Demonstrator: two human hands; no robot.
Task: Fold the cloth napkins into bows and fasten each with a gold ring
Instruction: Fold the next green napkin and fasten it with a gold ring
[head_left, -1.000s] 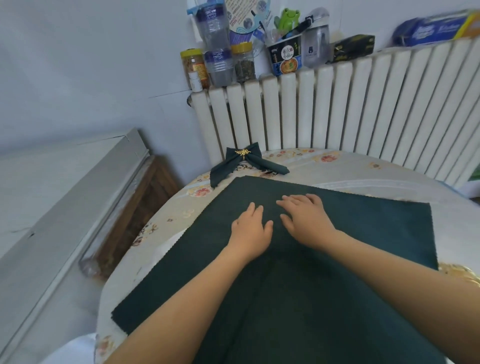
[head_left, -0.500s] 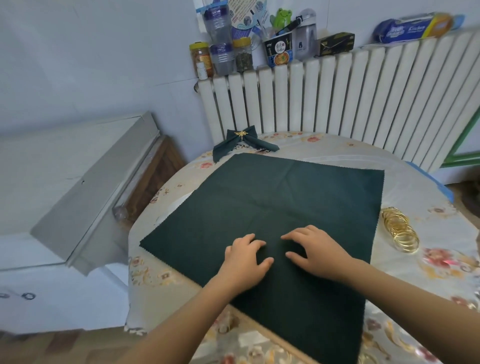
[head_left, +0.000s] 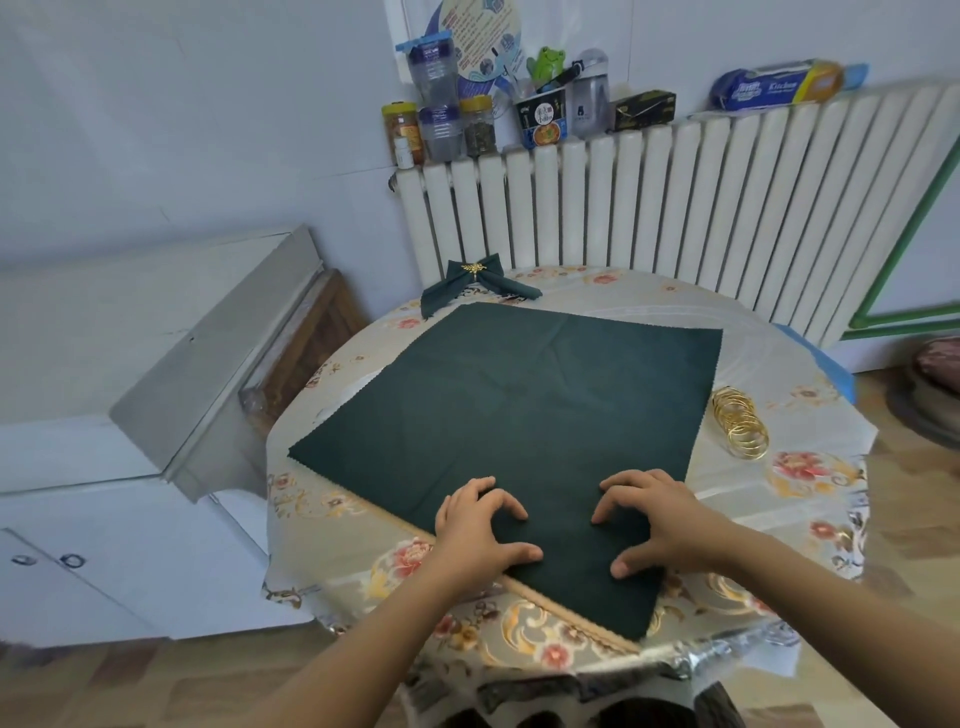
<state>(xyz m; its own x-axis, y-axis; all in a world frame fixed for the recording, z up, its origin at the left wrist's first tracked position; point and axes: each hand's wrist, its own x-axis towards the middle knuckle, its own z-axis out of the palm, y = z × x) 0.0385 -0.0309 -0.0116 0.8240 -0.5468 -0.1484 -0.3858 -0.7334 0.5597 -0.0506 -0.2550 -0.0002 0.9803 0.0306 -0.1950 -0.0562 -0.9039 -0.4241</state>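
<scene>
**Dark green napkin spread flat, both hands on its near corner**

Head view: a dark green cloth napkin lies open and flat on a round table covered with a flowered cloth. It sits turned like a diamond, one corner pointing at the person and hanging just past the table's near edge. The fabric is matte, with faint crease lines crossing near its middle and a fine zigzag cut along its edges.

The left hand rests on the napkin near that close corner, over the left edge, with the fingers bent and spread and the fingertips and thumb pressing down on the cloth. The right hand mirrors it just to the right, fingers arched and splayed, tips and thumb planted on the fabric. Neither hand pinches or lifts the cloth; a bare strip of napkin shows between them.

Beyond the right hand and off the napkin's right corner lies a stack of gold rings on the tablecloth. Far ahead of both hands, past the napkin's far corner, sits a finished bow of the same green cloth, cinched at its middle by a gold ring. Behind it stands a white radiator with jars and boxes along its top.
</scene>
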